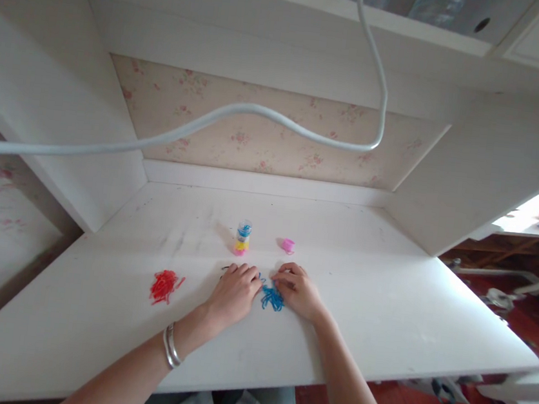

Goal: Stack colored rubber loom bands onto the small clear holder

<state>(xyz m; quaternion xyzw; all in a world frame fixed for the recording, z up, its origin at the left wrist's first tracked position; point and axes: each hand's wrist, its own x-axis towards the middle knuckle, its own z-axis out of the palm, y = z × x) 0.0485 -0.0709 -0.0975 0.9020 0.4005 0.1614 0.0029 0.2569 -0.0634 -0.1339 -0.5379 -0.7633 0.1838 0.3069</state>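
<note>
Small blue rubber bands (pixel 272 298) lie in a loose pile on the white desk between my two hands. My left hand (pixel 237 289) rests left of the pile, fingers curled down and closed; what is in them is hidden. A thin dark piece (pixel 225 267) shows beside its knuckles. From the right, my right hand (pixel 297 289) touches the edge of the blue pile, fingers closed together, their tips too small to make out. Beyond my hands stands a small clear jar (pixel 242 238) with blue, yellow and pink layers. Right of it sits a small pink piece (pixel 288 245).
A pile of red rubber bands (pixel 164 286) lies on the white desk (pixel 383 319), left of my left hand. A white cable (pixel 260 111) hangs across the view above the desk. Side panels (pixel 489 149) and an overhead cabinet enclose the back.
</note>
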